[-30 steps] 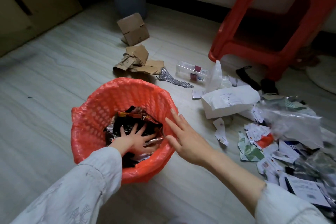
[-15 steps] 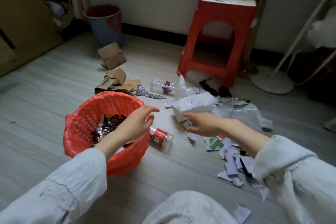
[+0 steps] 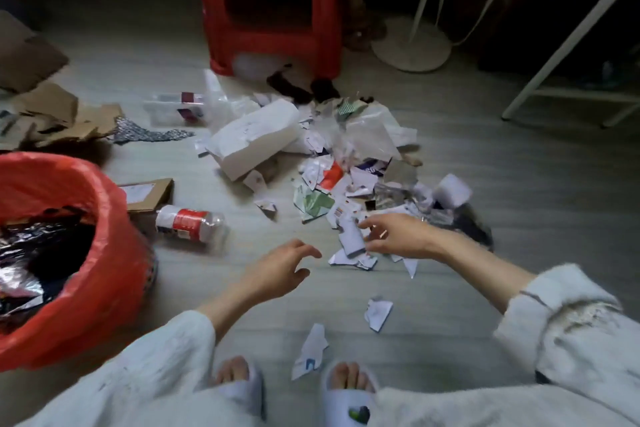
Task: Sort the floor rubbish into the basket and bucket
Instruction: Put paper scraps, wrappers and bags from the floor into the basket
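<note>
So the left hand [image 3: 277, 270] was down in the red basket [image 3: 104, 218] a second ago and it's out now, hovering over bare floor with fingers loosely curled and nothing in them; the right hand [image 3: 398, 236] has swung over to the paper scraps [image 3: 349, 239] and its fingers are spread right at a white piece, but whether it's actually gripping it yet, can't tell; the basket sits at the left with foil wrappers inside, and the plastic bottle [image 3: 190, 224] lies just beside it; looks like one drop-off is done and the next pickup is starting; bucket's out of view now.
</note>
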Demonstrator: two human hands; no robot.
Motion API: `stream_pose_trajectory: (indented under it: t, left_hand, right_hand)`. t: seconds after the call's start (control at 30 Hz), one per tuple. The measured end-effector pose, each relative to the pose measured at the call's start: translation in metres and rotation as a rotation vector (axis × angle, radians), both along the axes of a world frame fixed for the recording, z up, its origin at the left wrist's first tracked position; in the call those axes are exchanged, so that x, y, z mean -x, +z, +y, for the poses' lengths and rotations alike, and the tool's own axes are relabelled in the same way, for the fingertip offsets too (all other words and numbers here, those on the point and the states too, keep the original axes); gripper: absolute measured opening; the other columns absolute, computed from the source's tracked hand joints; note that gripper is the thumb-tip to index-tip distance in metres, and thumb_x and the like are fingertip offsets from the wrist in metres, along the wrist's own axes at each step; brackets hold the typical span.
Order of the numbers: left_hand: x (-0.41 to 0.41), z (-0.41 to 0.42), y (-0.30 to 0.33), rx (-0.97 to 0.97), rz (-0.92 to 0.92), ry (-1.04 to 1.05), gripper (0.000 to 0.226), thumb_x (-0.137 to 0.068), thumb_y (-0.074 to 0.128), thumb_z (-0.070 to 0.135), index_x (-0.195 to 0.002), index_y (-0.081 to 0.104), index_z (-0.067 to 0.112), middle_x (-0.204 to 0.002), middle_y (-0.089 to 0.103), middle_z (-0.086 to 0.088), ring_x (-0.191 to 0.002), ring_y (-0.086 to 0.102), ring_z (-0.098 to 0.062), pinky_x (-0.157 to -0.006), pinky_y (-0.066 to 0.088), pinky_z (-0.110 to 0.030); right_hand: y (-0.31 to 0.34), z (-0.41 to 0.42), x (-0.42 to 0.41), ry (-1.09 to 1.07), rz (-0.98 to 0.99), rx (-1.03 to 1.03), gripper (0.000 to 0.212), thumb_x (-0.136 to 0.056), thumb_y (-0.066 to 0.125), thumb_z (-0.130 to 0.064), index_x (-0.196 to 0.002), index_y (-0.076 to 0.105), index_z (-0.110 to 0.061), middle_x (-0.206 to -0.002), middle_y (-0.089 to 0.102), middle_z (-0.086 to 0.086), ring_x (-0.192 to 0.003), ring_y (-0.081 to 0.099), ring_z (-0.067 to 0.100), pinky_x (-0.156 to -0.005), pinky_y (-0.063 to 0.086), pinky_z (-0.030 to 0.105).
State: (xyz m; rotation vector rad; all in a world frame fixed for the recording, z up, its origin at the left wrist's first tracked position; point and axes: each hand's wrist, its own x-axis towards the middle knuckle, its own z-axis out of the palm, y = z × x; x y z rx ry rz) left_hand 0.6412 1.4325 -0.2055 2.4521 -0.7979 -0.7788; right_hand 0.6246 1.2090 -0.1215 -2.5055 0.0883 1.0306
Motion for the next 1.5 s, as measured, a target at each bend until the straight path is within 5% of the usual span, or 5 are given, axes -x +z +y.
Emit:
stream_pose_trajectory:
  t: [0.17, 0.33, 0.53, 1.1, 1.5]
  left_hand:
    - [0.054, -0.011, -0.066, -0.147, 0.101, -0.130, 0.045, -0.086, 0.053, 0.010, -0.130, 0.048, 0.020, -0.132, 0.045, -0.004, -0.120, 0.047, -0.024, -0.095, 0.041, -0.031]
    - [0.101, -0.001, -0.119, -0.131, -0.033, -0.309, 0.069, -0.039, 0.077, 0.033, -0.103, 0.050, 0.028, -0.099, 0.052, 0.003, -0.070, 0.063, -0.015, -0.048, 0.047, -0.016]
    - [0.105, -0.002, -0.139, -0.082, -0.262, -0.323, 0.040, -0.057, 0.035, 0.035, -0.094, 0.048, 0.026, -0.096, 0.053, -0.001, -0.071, 0.058, -0.020, -0.055, 0.046, -0.023]
    - [0.075, 0.020, -0.142, -0.267, -0.288, -0.308, 0.031, -0.043, 0.077, 0.026, -0.064, 0.056, 0.020, -0.062, 0.055, 0.001, -0.055, 0.056, -0.021, -0.058, 0.022, -0.028]
    - [0.068, 0.043, -0.137, -0.083, -0.007, 0.033, 0.011, -0.066, 0.065, 0.008, -0.074, 0.059, 0.006, -0.090, 0.055, -0.013, -0.075, 0.055, -0.032, -0.055, 0.050, -0.035]
  right_hand:
    - [-0.106, -0.005, 0.056, -0.164, 0.096, 0.021, 0.042, -0.088, 0.057, -0.023, -0.130, 0.050, -0.019, -0.127, 0.057, 0.005, -0.114, 0.054, 0.021, -0.095, 0.041, 0.028]
    - [-0.163, 0.004, 0.094, -0.181, -0.008, 0.207, 0.046, -0.087, 0.055, -0.028, -0.129, 0.041, -0.018, -0.132, 0.039, 0.005, -0.124, 0.038, 0.026, -0.096, 0.041, 0.035]
    - [-0.187, 0.005, 0.094, -0.033, -0.032, 0.302, 0.048, -0.081, 0.062, -0.028, -0.122, 0.042, -0.015, -0.126, 0.039, 0.007, -0.116, 0.039, 0.028, -0.085, 0.044, 0.037]
    - [-0.187, 0.003, 0.048, -0.214, -0.207, 0.260, 0.023, -0.092, 0.050, -0.022, -0.105, 0.063, -0.008, -0.118, 0.054, 0.010, -0.116, 0.044, 0.027, -0.091, 0.037, 0.034]
    - [-0.198, 0.034, -0.031, -0.330, -0.239, 0.199, 0.023, -0.093, 0.050, -0.017, -0.113, 0.056, -0.006, -0.129, 0.042, 0.017, -0.117, 0.039, 0.032, -0.095, 0.036, 0.039]
